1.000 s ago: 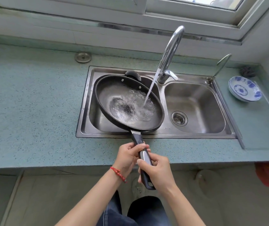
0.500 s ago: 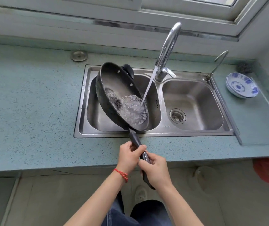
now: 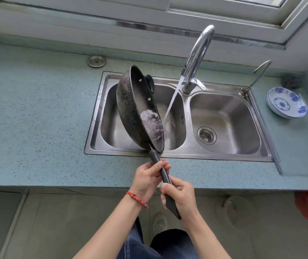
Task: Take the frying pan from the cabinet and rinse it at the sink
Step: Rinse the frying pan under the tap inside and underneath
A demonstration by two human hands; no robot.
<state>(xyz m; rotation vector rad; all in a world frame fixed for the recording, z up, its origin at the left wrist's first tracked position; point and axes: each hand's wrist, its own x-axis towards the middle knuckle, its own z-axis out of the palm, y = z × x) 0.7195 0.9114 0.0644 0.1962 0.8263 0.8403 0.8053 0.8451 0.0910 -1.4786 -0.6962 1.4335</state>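
Note:
The black frying pan (image 3: 130, 107) hangs over the left basin of the steel double sink (image 3: 224, 157), tipped steeply onto its right edge so its dark underside faces left. Water pools low inside it. Its long black handle runs down toward me. My left hand (image 3: 147, 178) grips the handle near the pan. My right hand (image 3: 179, 199) grips it lower, near its end. The chrome tap (image 3: 198, 53) runs, and its stream falls just right of the pan's lower rim into the left basin.
The blue-green counter (image 3: 37, 128) surrounds the sink. A blue-and-white bowl (image 3: 285, 103) sits at the right with a dark scrubber (image 3: 291, 81) behind it. A small second tap (image 3: 257, 75) stands at the sink's back right corner. A metal disc (image 3: 96, 61) lies behind the left basin.
The pan has rolled from nearly flat under the stream to steeply tilted on its right edge, and the water in it has slid to the low side. Both hands stayed on the handle.

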